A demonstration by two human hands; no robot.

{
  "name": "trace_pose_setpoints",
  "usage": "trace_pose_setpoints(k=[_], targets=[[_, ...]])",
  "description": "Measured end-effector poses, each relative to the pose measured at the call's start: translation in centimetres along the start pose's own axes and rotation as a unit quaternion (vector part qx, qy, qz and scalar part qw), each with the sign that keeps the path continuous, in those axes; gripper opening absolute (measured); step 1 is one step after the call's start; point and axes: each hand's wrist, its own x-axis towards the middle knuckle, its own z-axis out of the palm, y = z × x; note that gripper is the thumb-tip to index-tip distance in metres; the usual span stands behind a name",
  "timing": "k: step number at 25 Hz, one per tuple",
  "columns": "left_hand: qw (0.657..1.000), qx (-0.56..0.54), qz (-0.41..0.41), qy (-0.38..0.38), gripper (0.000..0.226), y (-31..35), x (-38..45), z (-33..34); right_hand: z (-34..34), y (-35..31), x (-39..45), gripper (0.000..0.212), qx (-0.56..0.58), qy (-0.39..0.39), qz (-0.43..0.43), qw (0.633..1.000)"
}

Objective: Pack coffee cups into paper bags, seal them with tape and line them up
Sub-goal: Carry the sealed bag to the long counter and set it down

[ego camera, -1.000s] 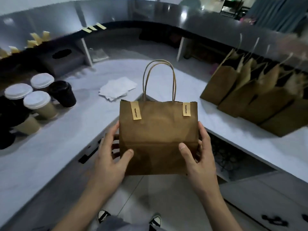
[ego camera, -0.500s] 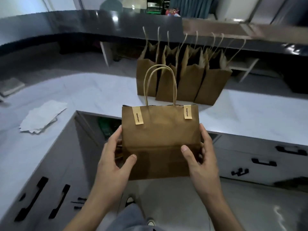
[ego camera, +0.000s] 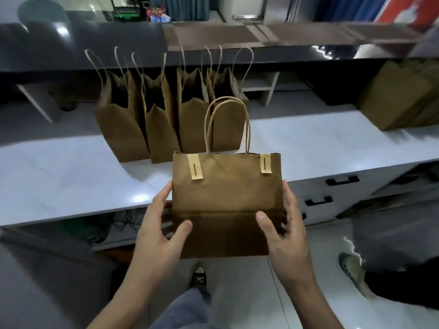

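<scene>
A brown paper bag point(ego camera: 226, 193) with twine handles is held upright in front of me, above the floor and just short of the counter's edge. Two strips of yellow tape point(ego camera: 195, 166) close its top. My left hand point(ego camera: 161, 230) grips its lower left side, thumb on the front face. My right hand point(ego camera: 283, 230) grips the lower right side the same way. What is inside the bag is hidden. A row of several open paper bags point(ego camera: 164, 124) stands on the white counter point(ego camera: 61, 176) behind it.
Flat brown bags point(ego camera: 399, 100) lean at the counter's right end. Drawers with black handles point(ego camera: 342, 180) sit under the counter at right. A dark raised ledge point(ego camera: 95, 43) runs behind the bags. Another person's shoe point(ego camera: 351, 271) is on the floor at right.
I have turned right along the counter carrying the bag; the cups and napkins at left have left the view, and the row of open bags is now straight ahead and closer.
</scene>
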Motion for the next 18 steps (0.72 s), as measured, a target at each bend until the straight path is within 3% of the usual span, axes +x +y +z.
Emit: trace_pose_setpoints(k=[11, 18], targets=[[0.996, 0.002, 0.063, -0.070, 0.073, 4.6, 13.6, 0.7, 1.7, -4.0, 11.0, 0.066, 0.008, 0.112, -0.027, 0.993], [0.982, 0.020, 0.140, -0.126, 0.076, 8.3, 19.7, 2.9, 0.9, -5.6, 15.1, 0.066, -0.004, 0.234, -0.058, 0.971]])
